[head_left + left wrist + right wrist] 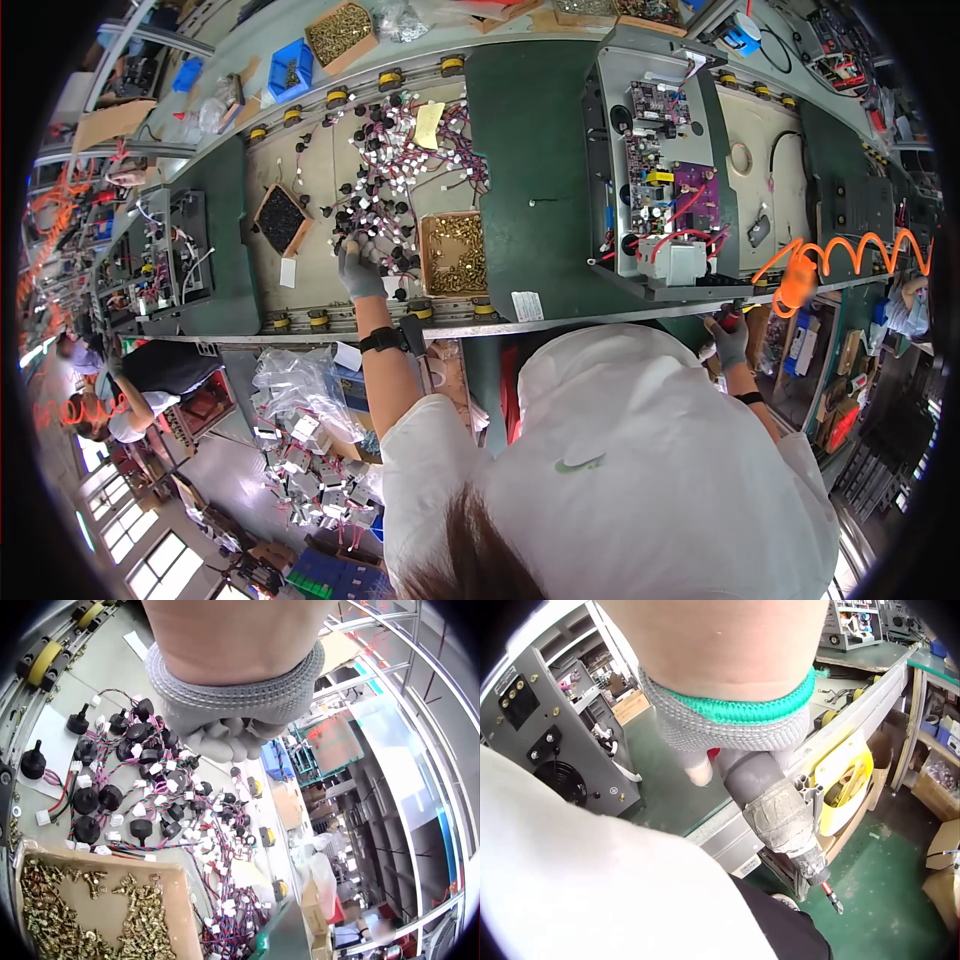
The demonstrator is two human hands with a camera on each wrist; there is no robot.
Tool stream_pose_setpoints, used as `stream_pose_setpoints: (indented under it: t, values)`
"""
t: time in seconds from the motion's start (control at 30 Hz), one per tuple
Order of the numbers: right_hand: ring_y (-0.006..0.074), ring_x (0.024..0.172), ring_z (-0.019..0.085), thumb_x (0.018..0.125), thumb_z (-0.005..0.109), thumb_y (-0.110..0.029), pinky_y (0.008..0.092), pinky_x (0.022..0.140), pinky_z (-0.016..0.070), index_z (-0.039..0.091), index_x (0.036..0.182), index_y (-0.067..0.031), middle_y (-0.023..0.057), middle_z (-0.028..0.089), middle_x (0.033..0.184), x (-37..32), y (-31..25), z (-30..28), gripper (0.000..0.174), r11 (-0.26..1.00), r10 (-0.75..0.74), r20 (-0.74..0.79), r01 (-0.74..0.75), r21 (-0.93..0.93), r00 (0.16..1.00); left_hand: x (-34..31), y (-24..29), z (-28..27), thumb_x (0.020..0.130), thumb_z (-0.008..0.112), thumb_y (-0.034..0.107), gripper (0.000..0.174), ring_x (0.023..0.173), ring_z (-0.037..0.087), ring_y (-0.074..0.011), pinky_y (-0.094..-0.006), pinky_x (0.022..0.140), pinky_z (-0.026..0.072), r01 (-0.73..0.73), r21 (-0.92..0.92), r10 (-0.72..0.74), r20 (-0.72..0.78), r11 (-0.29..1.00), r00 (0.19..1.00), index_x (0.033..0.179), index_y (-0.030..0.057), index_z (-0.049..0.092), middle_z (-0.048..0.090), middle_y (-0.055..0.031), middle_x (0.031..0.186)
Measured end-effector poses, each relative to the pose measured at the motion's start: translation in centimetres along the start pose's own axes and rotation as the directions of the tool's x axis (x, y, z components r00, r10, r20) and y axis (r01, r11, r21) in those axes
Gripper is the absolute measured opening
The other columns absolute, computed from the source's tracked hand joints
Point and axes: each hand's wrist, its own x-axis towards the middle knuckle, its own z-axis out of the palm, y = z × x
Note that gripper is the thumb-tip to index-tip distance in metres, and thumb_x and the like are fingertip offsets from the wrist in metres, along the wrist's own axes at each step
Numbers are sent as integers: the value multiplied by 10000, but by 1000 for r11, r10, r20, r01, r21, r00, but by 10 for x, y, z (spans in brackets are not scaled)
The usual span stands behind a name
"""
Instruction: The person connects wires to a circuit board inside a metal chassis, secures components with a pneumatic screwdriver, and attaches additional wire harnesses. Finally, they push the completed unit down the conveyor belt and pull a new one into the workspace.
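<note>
My gloved left hand (362, 274) reaches over a heap of black round parts with wire leads and white plugs (385, 215). In the left wrist view the fingers (229, 742) bend down beside the nearest parts; I cannot tell whether they hold one. An open cardboard box of brass-coloured screws (427, 257) stands just right of this hand. My gloved right hand (731, 343) is low at the bench's front edge and grips a power screwdriver (776, 814). Worn tape wraps its body, and its bit (832, 898) points down past the bench.
An opened metal unit with circuit boards (655, 180) stands on the green board (535, 130) at right. A small box of black pieces (283, 218) lies left of the heap. An orange coiled hose (850, 245) hangs at right. Another person (130, 410) is at far left.
</note>
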Motion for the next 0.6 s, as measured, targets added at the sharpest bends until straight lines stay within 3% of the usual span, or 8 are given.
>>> stream_pose_setpoints:
  t: [0.13, 0.23, 0.3, 0.33, 0.4, 0.43, 0.47, 0.6]
  values:
    - [95, 760, 527, 695, 735, 13, 222, 679, 470, 523, 1077, -55, 2, 543, 862, 0, 11, 0, 442, 996, -81, -25, 80, -44, 996, 12, -15, -10, 865, 486, 67, 216, 657, 591, -134, -222, 509, 458, 47, -137, -45, 14, 989, 999, 1060, 6, 558, 632, -107, 882]
    - [96, 764, 530, 693, 739, 5, 226, 679, 473, 520, 1075, -53, 1, 546, 865, -5, 14, -2, 444, 993, -109, -33, 108, -41, 994, 35, -31, -27, 834, 489, 51, 275, 682, 596, -160, -264, 551, 474, 153, 183, -112, -220, 971, 969, 1085, -44, 551, 636, -126, 896]
    - [101, 767, 538, 687, 744, -6, 230, 678, 475, 517, 1066, -58, 3, 552, 868, -12, 11, -3, 445, 997, -72, -48, 70, -44, 996, 55, -48, -40, 793, 556, 159, 386, 793, 628, -242, -332, 665, 494, 48, 696, -36, -32, 717, 999, 1142, -7, 551, 648, -138, 942]
    - [101, 767, 538, 687, 744, -6, 230, 678, 475, 517, 1066, -58, 3, 552, 868, -13, 16, -5, 445, 997, -67, -53, 64, -48, 996, 44, -42, -21, 793, 556, 159, 386, 793, 628, -242, -332, 665, 494, 53, 697, -44, -31, 715, 999, 1142, -7, 551, 648, -138, 942]
    - [107, 770, 547, 687, 739, -10, 230, 682, 475, 515, 1059, -62, 4, 557, 872, -13, 28, -13, 437, 989, -69, -93, 56, -136, 993, 23, -35, 16, 733, 625, 308, 486, 937, 615, -306, -371, 804, 479, -132, 991, -154, 135, 33, 979, 1167, 97, 570, 644, -131, 1027]
    - [107, 770, 547, 687, 739, -10, 230, 682, 475, 515, 1059, -62, 4, 557, 872, -15, 30, -16, 437, 989, -64, -101, 50, -139, 993, 31, -56, 9, 683, 657, 417, 566, 1007, 596, -313, -384, 857, 467, -199, 971, -142, 180, -131, 973, 1196, 201, 552, 627, -118, 1090]
    - [100, 768, 535, 683, 743, -10, 232, 688, 464, 519, 1061, -60, -4, 553, 865, -17, 33, -18, 442, 991, -49, -96, 36, -130, 994, 10, -37, 42, 707, 660, 407, 633, 1008, 601, -292, -394, 849, 473, -114, 951, -271, 33, -289, 962, 1269, 194, 464, 616, -120, 1116]
    - [94, 782, 527, 675, 755, -23, 239, 705, 458, 522, 1069, -59, -12, 549, 871, -38, 9, -10, 459, 997, -39, -117, 30, -77, 992, 16, -53, 60, 786, 604, 363, 585, 1026, 595, -302, -413, 823, 480, -51, 907, -236, -55, -418, 970, 1296, 176, 386, 616, -126, 1115]
